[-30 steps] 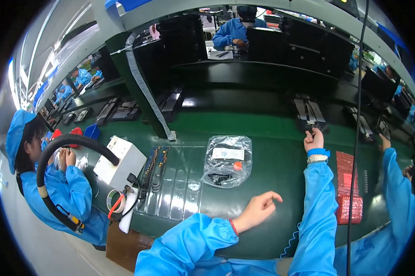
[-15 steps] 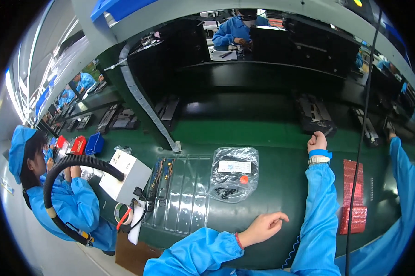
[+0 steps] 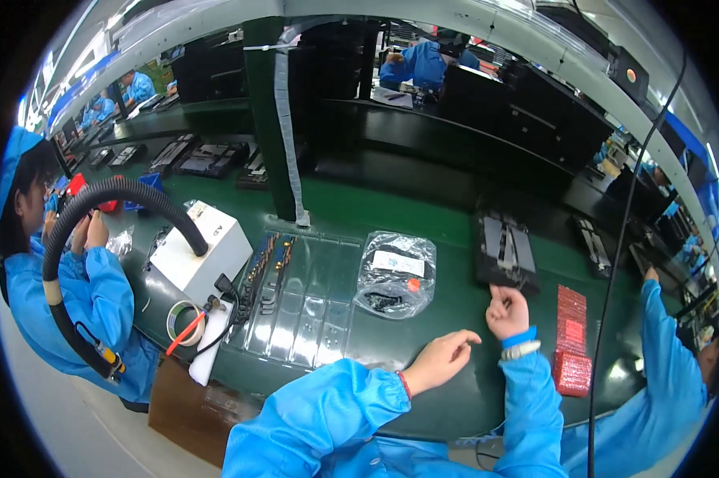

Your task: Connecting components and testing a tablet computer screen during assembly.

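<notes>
My right hand (image 3: 508, 315) is at the near edge of a black tray (image 3: 506, 276) that carries flat grey parts; its fingers are curled against that edge. Some of its fingertips are hidden at the tray. Over the green bench, nearer to me, my left hand (image 3: 441, 362) hovers with nothing in it. Its index finger points to the right and the other fingers are loosely bent. Left of it lies a clear plastic bag (image 3: 395, 299) with a white label, an orange dot and small dark pieces inside.
A clear moulded tray (image 3: 300, 319) holds rows of small parts. Beside it are a white box (image 3: 204, 251) with a black hose and a tape roll (image 3: 176, 325). Red bubble wrap (image 3: 571, 373) lies right of my arm. Co-workers sit on both sides. A post (image 3: 272, 127) and hanging cable (image 3: 624, 215) cross the view.
The view has turned. My right hand and the black tray have come closer to me along the bench. My left hand keeps nearly the same pose.
</notes>
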The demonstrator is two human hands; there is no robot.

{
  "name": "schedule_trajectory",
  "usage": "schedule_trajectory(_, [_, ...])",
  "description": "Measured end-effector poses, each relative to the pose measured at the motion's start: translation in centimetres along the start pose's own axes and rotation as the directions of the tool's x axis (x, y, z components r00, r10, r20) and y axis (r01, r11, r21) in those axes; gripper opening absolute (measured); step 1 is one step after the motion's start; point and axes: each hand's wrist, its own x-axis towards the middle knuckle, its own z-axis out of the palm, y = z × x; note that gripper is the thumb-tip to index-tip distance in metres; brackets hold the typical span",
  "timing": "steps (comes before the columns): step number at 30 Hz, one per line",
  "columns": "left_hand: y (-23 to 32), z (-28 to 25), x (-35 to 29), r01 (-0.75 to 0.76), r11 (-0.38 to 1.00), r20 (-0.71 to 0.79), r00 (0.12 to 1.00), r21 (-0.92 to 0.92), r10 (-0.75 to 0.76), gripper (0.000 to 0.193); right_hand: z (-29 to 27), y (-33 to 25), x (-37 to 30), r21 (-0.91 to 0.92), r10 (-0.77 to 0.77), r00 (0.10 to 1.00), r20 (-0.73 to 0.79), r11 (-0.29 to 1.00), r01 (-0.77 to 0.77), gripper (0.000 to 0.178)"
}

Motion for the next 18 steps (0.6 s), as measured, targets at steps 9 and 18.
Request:
schedule_trajectory(9, [1.4,-0.5,-1.0,-0.38,0.918,-0.271,0.877,0.115,0.397,0.029,-1.5,8.9,-15.0,-0.023,0.137,0.99,0.009,0.99,-0.137,0.026])
schedule_trajectory(18, [4.5,-2.7,-11.7,-0.024,0.861,-0.233,0.966,-0.508,-0.11,0.021,3.4,4.0,-16.5,-0.822,-0.291,0.925,0.244,0.443,0.356,0.019])
